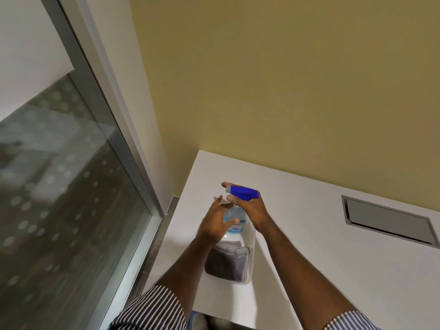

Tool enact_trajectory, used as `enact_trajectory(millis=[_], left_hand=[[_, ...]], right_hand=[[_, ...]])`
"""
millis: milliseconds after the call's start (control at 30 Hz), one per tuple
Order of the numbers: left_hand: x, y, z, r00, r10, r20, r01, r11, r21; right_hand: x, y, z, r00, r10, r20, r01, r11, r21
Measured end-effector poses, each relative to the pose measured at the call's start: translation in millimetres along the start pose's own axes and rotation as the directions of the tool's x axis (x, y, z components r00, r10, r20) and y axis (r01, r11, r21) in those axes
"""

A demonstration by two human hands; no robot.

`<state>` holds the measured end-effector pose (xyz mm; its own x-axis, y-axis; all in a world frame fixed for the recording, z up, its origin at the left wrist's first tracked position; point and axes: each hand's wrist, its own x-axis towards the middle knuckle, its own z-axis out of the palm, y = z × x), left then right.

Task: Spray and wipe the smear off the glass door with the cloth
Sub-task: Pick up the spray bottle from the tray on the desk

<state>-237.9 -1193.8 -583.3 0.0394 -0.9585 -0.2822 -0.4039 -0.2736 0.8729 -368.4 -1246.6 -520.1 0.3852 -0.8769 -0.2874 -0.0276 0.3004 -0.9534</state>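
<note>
The cloth (227, 263) lies unused at 6 o'clock of the bottle (234, 220). The right hand (250, 208) grasps its sprayer; the left hand (214, 225) is open beside it. Spraying and wiping of the door (59, 186) remain, I judge.

On the white table (309, 234), the right hand (250, 208) grips the blue head of the spray bottle (234, 219), while the left hand (215, 225), fingers spread, touches its clear body. A folded grey cloth (227, 262) lies in a tray (250, 279) at the bottle's six o'clock, and the glass door (59, 198) stands at nine o'clock.
</note>
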Motion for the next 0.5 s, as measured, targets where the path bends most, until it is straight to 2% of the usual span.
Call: enact_trajectory(millis=[133,267,333,500], left_hand=[[-1.6,6.2,-7.5,0.998,0.011,-0.055,-0.01,1.0,0.018],[-6.7,25.1,-13.5,0.987,0.063,-0.146,-0.061,0.998,0.019],[-10.7,35.5,-16.5,0.973,0.101,-0.208,-0.111,0.993,-0.037],[-31.5,70.6,-25.3,0.87,0.165,-0.464,-0.233,0.968,-0.093]], right_hand=[[-0.7,-32.1,3.3,0.983,-0.181,-0.032,0.184,0.977,0.112],[-6.1,-68.0,6.5,0.965,-0.247,-0.083,0.257,0.957,0.137],[-11.7,-85.7,11.5,0.959,-0.26,-0.118,0.276,0.949,0.154],[-33.9,-122.9,28.2,0.941,-0.312,-0.134,0.333,0.927,0.174]])
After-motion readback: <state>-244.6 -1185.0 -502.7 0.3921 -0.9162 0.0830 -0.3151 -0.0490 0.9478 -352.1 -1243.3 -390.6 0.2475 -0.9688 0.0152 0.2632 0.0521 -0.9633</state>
